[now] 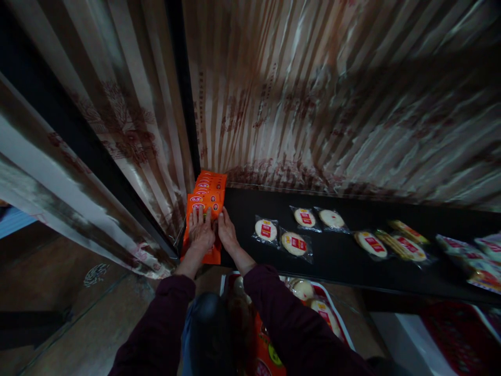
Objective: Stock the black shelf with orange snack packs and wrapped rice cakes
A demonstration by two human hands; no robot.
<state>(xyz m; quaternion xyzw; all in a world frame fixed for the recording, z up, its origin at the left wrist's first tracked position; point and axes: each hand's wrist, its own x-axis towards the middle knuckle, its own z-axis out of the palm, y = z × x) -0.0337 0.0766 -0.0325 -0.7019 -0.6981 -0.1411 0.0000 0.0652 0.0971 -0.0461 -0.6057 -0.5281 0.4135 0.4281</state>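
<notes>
On the left end of a black shelf [242, 209] lies an overlapping row of orange packets [205, 202] with printed labels. My left hand [201, 232] rests flat on the front packets, its fingers stretched forward and slightly apart. Along their right edge, my right hand [227, 230] touches the packets with its fingers extended. Neither hand is closed around anything. Part of the front packets is covered by my hands.
Round white cakes in clear wrappers [266, 230] lie along the shelf, with thin yellow packets [409, 232] and other colourful packets [462, 245] farther right. Below, a white-rimmed tray [344, 329] holds more cakes and an orange bag [266, 350]. Curtains [332, 104] hang behind; a dark post [183, 78] stands left.
</notes>
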